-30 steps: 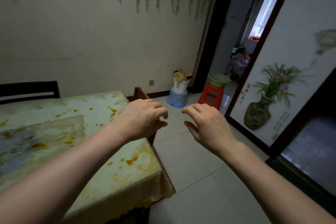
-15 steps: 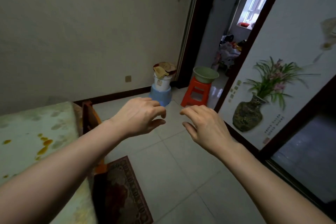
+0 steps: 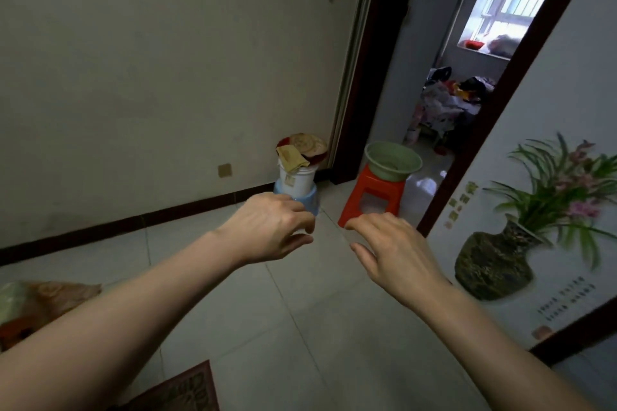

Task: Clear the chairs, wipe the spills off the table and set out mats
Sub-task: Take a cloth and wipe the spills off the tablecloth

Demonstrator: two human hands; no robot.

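My left hand point(image 3: 272, 227) and my right hand point(image 3: 395, 248) are held out over the tiled floor, both with loosely curled fingers and nothing in them. A corner of the table with its patterned cloth point(image 3: 30, 297) shows blurred at the far left edge. A dark patterned cushion or mat point(image 3: 180, 390) lies at the bottom edge, under my left forearm. By the far wall a white bucket point(image 3: 297, 178) stands on a blue stool, with round mats and a yellowish cloth point(image 3: 302, 147) stacked on top.
A red plastic stool point(image 3: 374, 200) carries a green basin point(image 3: 392, 160) in front of the dark-framed doorway point(image 3: 384, 60). Clutter fills the room beyond. A panel with a painted vase of flowers point(image 3: 500, 257) stands on the right. Pale floor tiles stretch ahead.
The view has swung right and away from the table, which slid almost out of frame at the left. The bucket and red stool look nearer. Both hands keep the same empty pose.
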